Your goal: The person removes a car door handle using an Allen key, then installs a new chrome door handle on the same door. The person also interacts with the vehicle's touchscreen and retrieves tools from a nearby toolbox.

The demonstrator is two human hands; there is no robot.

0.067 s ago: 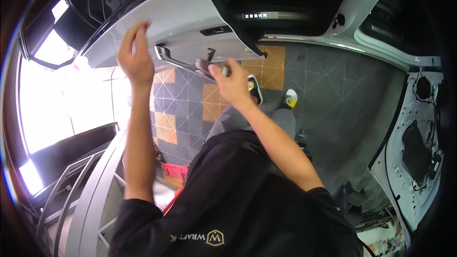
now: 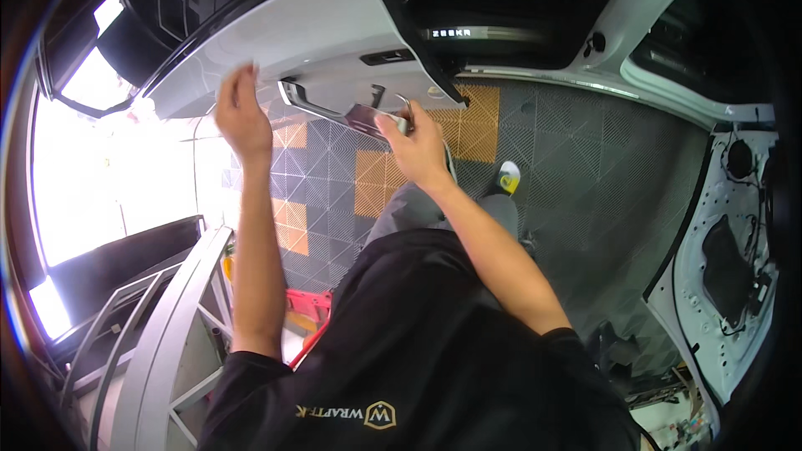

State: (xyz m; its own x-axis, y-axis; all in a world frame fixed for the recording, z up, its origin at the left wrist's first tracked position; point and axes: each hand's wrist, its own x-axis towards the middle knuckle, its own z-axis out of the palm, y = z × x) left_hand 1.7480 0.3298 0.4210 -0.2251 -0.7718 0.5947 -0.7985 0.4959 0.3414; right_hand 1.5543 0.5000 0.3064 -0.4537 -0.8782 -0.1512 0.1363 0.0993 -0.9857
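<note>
The right hand [image 2: 420, 149] is sitting just above the centre toward 12 o'clock, and it is gripping a dark flat piece [image 2: 365, 119], with the thumb lying along its near side. This piece is pointing toward 10 o'clock from the hand, and its outer end is meeting the outline of a long door handle [image 2: 313, 106]; whether the two are touching, I cannot tell. The handle is running along a silver-white car door [image 2: 292, 25], which is filling the area around 11 o'clock. A black recess [image 2: 388, 57] is showing on the door above the dark piece, and a small dark hooked part [image 2: 378, 96] is sticking up just beside it.

The left hand [image 2: 242, 127] is hanging at 10 o'clock with its fingers bending together and pointing up toward the door's lower edge. The fingertips are blurring, so I cannot tell whether they are pinching anything or touching the panel.

Grey and orange floor tiles [image 2: 585, 192] are spreading beneath. A second door [image 2: 710, 351], its inner side showing, is standing between 3 and 4 o'clock; a grey metal frame [image 2: 154, 351] is standing at 8 o'clock, and a red object [image 2: 309, 302] is lying near 7 o'clock.
</note>
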